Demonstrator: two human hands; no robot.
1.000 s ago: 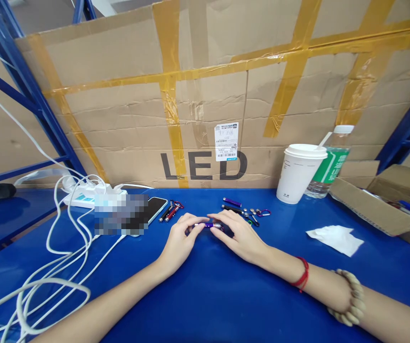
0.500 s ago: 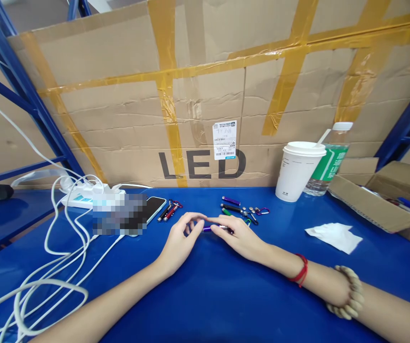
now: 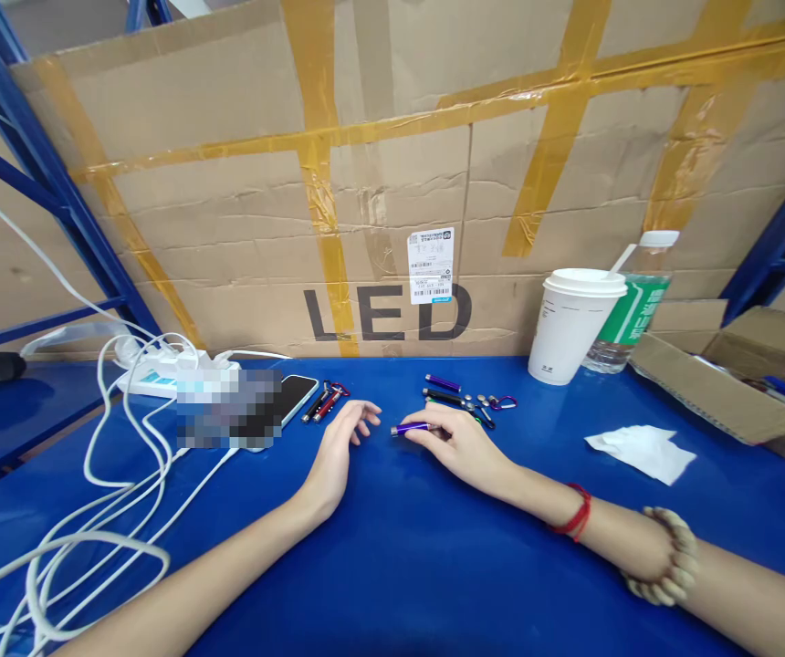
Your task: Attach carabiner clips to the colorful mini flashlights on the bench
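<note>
The left hand [image 3: 338,449] lies palm down on the blue table [image 3: 406,584]. Its forearm enters from 7 o'clock and the wrist is straight. Its fingers [image 3: 363,417] are loosely curled and slightly apart, pointing toward 1 o'clock, and they hold nothing. The right hand [image 3: 462,445] also rests on the table, with its forearm entering from 4 o'clock and the knuckles raised a little. Its thumb and forefinger are pressed together on the rear end of the purple mini flashlight [image 3: 410,427]. The flashlight is nearly level just above the table surface, between the two hands, and its free end points toward 9 o'clock. That end is near the left fingertips but does not touch them. The right wrist carries a red cord [image 3: 576,516], with a bead bracelet [image 3: 670,568] further up the forearm. A small heap of flashlight parts and clips [image 3: 465,399] lies just beside the right hand at its 12 o'clock. A bundle of small red and black flashlights [image 3: 325,401] lies at 11 o'clock from the left hand, next to a phone [image 3: 295,396]. A white lidded cup [image 3: 572,328] stands at 2 o'clock from the right hand, and a crumpled tissue [image 3: 641,452] lies at 3 o'clock.
</note>
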